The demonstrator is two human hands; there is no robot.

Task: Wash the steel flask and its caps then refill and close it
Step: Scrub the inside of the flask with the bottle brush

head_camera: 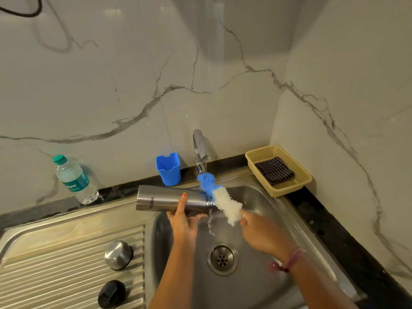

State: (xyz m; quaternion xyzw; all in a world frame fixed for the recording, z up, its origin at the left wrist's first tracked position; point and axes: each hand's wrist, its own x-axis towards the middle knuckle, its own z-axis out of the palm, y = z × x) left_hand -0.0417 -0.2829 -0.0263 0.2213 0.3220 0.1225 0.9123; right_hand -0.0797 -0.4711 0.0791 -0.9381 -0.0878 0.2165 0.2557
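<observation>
I hold the steel flask on its side over the sink, its mouth just below and in front of the tap, my left hand wrapped under the body with fingers curled round it and one fingertip showing on top. My right hand pinches the handle of the bottle brush low down, and the blue-and-white bristles lie outside the flask, right beside its mouth, the blue tip up under the spout. Water falls in a thin stream from the flask's mouth toward the drain. To do this step well I judge I should line the brush with the neck before pushing — a slanted entry would bend the bristles against the rim — then twist as I work it deep, keeping the mouth tipped down so the rinse runs out. Left of the sink, on the ribbed drainboard, sit the steel cap and the black inner cap, well apart from the flask. Behind the sink's left rim a blue holder stands — I cannot see inside it. Further left a plastic water bottle is capped and looks nearly full. Right of the tap a yellow basket holds a folded dark checked cloth.
</observation>
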